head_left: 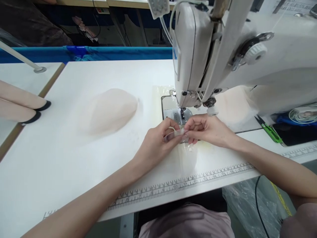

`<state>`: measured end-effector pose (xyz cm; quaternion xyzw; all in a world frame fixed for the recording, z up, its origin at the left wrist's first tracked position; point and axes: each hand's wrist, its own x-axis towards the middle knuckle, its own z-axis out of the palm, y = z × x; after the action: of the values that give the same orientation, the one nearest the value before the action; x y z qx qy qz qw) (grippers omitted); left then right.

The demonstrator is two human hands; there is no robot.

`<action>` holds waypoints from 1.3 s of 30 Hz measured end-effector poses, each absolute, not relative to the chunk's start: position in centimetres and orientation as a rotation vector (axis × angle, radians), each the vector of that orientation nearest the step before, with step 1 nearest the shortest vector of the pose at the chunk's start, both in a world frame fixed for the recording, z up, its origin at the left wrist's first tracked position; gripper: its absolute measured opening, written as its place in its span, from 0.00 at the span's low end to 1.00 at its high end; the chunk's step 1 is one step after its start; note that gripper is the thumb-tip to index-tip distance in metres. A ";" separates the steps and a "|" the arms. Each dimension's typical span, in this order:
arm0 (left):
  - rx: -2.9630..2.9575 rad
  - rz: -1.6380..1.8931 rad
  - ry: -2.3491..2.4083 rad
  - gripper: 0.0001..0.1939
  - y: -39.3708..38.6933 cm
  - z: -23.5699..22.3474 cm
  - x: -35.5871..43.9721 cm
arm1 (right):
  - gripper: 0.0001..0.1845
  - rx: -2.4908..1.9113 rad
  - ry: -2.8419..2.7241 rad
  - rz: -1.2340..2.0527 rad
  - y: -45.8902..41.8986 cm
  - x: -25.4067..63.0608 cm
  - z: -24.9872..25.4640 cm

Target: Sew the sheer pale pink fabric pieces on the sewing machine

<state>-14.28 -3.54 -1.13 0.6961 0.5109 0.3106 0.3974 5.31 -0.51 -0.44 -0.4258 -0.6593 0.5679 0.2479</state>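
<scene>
Sheer fabric (114,110) lies flat on the worktop (61,162); then the left hand (153,143), grip pinching a translucent strip (170,136), long axis crosswise, just nearer the person than the presser foot (182,115); the right hand (211,131) pinches its other end

Matt, smooth white paint was seen on the sewing machine (190,49) above the right hand (208,130). Shiny metal was shown by the needle plate (177,114) beyond both hands, and thin, sheer cloth by the pale fabric piece (112,110) beyond the left hand (155,142).
</scene>
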 end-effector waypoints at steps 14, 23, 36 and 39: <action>2.063 0.760 1.329 0.08 -4.0 -2.5 -14.8 | 0.06 -0.980 -2.120 0.783 -1.9 5.7 -1.5; 2.069 0.759 1.329 0.06 -3.9 -2.5 -14.7 | 0.05 -0.951 -2.125 0.851 -2.1 5.6 -1.5; 2.056 0.780 1.300 0.05 -4.0 -2.4 -14.8 | 0.07 -0.964 -2.096 0.947 -2.0 5.6 -1.5; 2.067 0.796 1.285 0.05 -4.0 -2.5 -14.8 | 0.07 -0.952 -2.108 0.933 -1.9 5.6 -1.5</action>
<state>-14.82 -4.01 -2.47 0.7734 0.4807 0.2978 0.2866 5.59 -1.93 -1.53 -0.3618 -0.8012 0.3547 0.3183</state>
